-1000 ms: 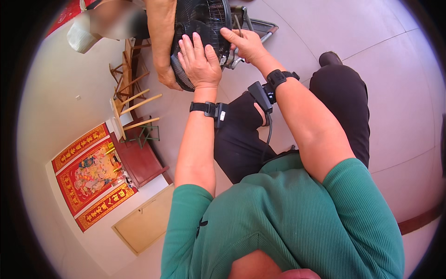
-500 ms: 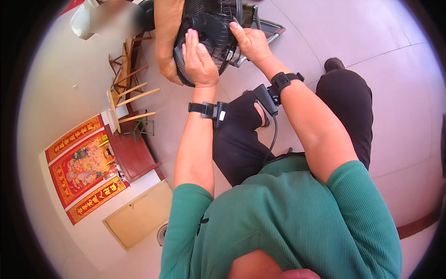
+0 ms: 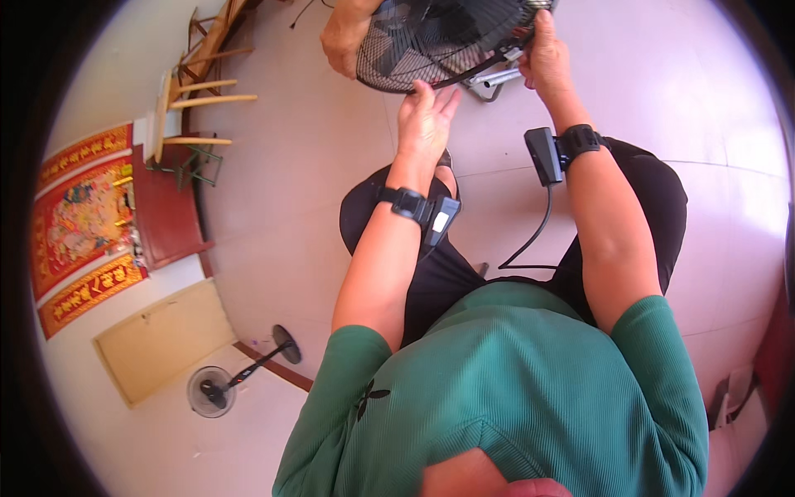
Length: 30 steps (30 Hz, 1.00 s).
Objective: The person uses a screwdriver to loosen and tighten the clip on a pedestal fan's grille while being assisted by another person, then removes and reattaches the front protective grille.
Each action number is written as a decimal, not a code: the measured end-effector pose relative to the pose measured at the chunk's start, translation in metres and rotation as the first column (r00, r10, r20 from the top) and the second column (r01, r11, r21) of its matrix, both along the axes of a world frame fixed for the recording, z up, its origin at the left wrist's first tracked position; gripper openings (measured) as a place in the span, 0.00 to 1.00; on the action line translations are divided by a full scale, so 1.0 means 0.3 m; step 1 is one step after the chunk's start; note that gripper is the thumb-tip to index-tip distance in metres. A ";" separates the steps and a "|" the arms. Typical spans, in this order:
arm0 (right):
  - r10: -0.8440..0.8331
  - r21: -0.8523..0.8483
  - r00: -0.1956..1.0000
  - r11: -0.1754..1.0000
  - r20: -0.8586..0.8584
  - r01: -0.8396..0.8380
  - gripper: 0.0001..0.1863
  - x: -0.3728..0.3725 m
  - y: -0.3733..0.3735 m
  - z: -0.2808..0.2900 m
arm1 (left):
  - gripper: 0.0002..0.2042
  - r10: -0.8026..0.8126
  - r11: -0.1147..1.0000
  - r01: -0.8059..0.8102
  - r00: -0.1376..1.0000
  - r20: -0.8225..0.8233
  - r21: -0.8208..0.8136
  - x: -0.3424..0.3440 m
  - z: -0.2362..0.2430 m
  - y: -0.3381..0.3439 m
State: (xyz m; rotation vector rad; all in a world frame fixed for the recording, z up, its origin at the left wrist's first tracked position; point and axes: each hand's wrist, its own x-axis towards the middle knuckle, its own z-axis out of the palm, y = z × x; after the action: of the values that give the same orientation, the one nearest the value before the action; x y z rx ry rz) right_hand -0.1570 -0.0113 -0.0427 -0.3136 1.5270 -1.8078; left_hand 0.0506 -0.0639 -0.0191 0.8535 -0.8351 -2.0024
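A black electric fan [image 3: 443,41] with a round wire cage is at the top centre, its upper part cut off by the picture's edge. My left hand [image 3: 424,124] is at the cage's near rim, thumb against the wire edge and fingers stretched out and apart. On the right side of the fan, my right hand [image 3: 548,66] grips the rim, thumb up and the other fingers curled. Another person's hand [image 3: 344,41] holds the cage from the left. Both my wrists carry black straps with small boxes.
Metal tube legs [image 3: 494,80] show under the fan. Wooden stools [image 3: 178,108] and a dark red cabinet [image 3: 170,215] stand on the left by red hangings [image 3: 87,211]. A second standing fan [image 3: 217,391] is at the lower left. Pale tiles [image 3: 497,182] cover the floor.
My view has shifted, and the fan sits further right and has tilted. My left hand has gone from lying against the cage to its near rim. My right hand stays at the right side.
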 end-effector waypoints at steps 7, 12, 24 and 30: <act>-0.001 -0.042 0.999 0.999 -0.040 -0.001 0.43 -0.010 0.021 0.052 | 0.20 -0.205 0.972 0.184 0.968 -0.146 -0.144 -0.051 -0.023 -0.003; 0.016 -0.075 0.997 0.997 0.073 -0.011 0.44 -0.014 0.019 0.039 | 0.15 -0.079 0.956 0.058 0.995 -0.060 -0.287 -0.078 -0.069 -0.014; 0.042 0.214 0.992 0.974 0.122 -0.068 0.35 0.022 0.074 0.197 | 0.26 0.121 0.964 -0.128 0.992 -0.044 -0.235 -0.094 -0.065 0.003; 0.257 0.162 0.946 0.943 0.197 -0.290 0.27 0.059 0.163 0.237 | 0.27 0.095 0.981 -0.123 0.978 -0.186 -0.151 -0.126 -0.094 -0.003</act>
State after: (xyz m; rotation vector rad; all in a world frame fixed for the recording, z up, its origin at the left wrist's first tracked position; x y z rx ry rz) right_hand -0.1394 0.0377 0.0284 -0.2558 1.4409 -1.4227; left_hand 0.0130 -0.0649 -0.0474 0.6051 -0.8170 -1.8556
